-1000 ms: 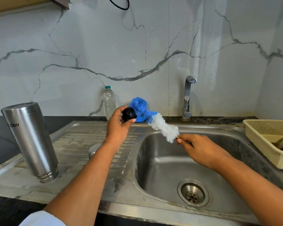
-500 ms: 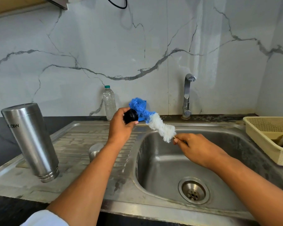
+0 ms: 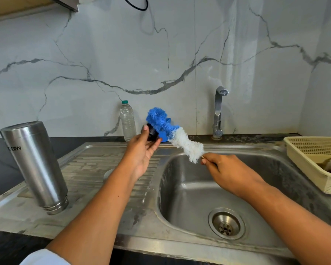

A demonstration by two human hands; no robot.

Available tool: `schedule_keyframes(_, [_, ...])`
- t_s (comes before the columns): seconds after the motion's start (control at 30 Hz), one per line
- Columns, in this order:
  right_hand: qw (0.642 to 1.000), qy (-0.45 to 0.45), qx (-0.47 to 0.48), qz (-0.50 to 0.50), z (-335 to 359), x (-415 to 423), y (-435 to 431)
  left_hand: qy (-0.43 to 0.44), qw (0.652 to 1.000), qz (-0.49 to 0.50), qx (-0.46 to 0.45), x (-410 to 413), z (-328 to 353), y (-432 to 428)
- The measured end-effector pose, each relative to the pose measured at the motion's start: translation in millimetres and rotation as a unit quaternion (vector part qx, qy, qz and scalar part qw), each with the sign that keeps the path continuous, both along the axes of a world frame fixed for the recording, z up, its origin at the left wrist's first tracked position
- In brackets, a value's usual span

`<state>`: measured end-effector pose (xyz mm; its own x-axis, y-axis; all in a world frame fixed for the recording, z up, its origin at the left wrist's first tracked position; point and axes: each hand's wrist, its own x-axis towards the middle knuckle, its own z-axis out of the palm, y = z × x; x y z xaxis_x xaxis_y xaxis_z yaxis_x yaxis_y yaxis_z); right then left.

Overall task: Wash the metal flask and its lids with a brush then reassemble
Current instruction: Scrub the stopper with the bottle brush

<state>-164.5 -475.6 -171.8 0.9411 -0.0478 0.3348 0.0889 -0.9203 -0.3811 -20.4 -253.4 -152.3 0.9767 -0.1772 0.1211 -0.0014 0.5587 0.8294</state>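
Scrubbing seems the step in hand: the left hand [image 3: 141, 155] pinches the small black lid [image 3: 152, 133] against the blue tip of the bottle brush [image 3: 173, 133] gripped by the right hand [image 3: 225, 169], the inverted metal flask [image 3: 36, 165] standing well left of both, and the next move likely calls for turning the lid.

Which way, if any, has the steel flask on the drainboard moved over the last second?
No. The steel flask keeps its spot on the drainboard, equally far from the sink basin.
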Motion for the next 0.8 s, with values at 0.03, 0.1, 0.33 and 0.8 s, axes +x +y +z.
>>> schedule_keyframes(0.03, [1.0, -0.004, 0.004, -0.001, 0.1, 1.9, 0.6, 0.0, 1.0, -0.012, 0.013, -2.5, -0.6, -3.8])
schedule_keyframes(0.1, [1.0, -0.015, 0.007, -0.008, 0.8, 3.1, -1.6, 0.008, 1.0, -0.01, -0.012, -5.0, 2.6, -7.3])
schedule_keyframes(0.33, [0.997, 0.01, 0.082, -0.007, 5.0, -3.1, -1.1, 0.002, 0.999, -0.022, -0.038, -0.4, -0.1, -4.7])
schedule_keyframes(0.8, [0.854, 0.237, 0.458, 0.069, 16.1, -14.5, -8.6, -0.078, 0.997, -0.021, 0.009, 11.5, -11.0, 1.4])
